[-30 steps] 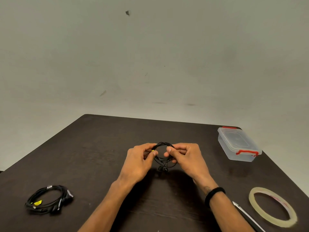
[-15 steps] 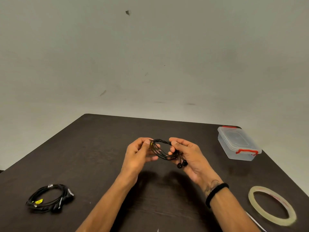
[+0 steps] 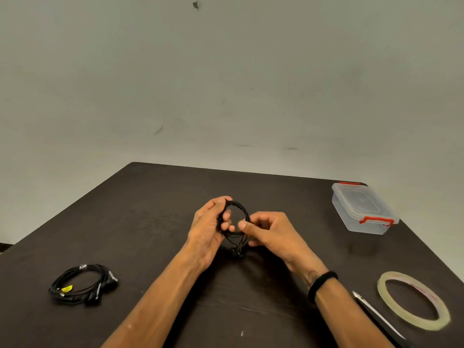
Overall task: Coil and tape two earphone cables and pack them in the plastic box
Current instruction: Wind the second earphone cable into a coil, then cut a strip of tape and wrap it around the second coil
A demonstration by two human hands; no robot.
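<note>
Since the earlier frames the black earphone coil [image 3: 237,223] has turned from lying nearly flat between the hands to standing almost upright, its loop now facing the camera, and the earbuds have swung from the right hand's side to hang below the coil's lower edge. The left hand [image 3: 208,231] has rolled so that its back faces left, and the right hand [image 3: 272,234] has dropped slightly lower.

Left hand — curled round the left side of the coil, thumb on the loop's upper rim, fingertips showing through the ring. Right hand — pinches the coil's right side between thumb and forefinger, the other fingers folded toward the palm; a black band [image 3: 322,285] circles its wrist. The coil is held above the middle of the dark table [image 3: 155,222], clear of the surface.

A second coiled cable [image 3: 81,285], black with a small yellow tag, lies on the table at the near left, well apart from the hands. The clear plastic box [image 3: 364,209] with red clips sits at the far right corner, its lid on. A roll of clear tape [image 3: 414,301] lies flat at the near right edge; just beside it, toward the right forearm, lies a slim dark tool [image 3: 376,313] with a pale pointed tip — its kind cannot be told. Behind the table stands a plain pale wall [image 3: 226,84] with a few marks.
</note>
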